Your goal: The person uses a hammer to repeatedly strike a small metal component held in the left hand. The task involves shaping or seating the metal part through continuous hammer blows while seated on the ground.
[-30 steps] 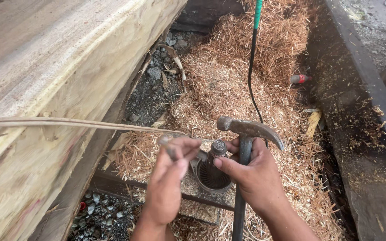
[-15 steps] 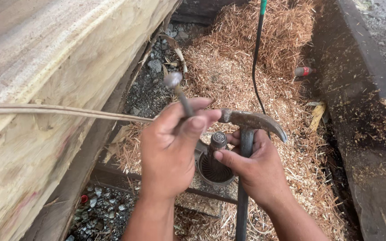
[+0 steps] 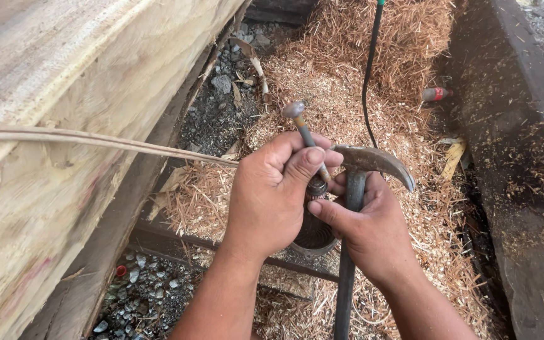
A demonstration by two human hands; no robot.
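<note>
Head view: left hand point(image 3: 271, 198) fingers pinching bolt point(image 3: 303, 132), lower end hidden; right hand point(image 3: 373, 230) gripping hammer point(image 3: 373, 160)

packages: small red-and-white container point(image 3: 436, 94) | lying on sawdust, upper right | labels/signs/screens: none

Gravel ground point(image 3: 221, 119) carries sawdust and wood shavings point(image 3: 341, 75), a large pale timber beam point(image 3: 64, 94) and a black cable point(image 3: 368, 75).
</note>
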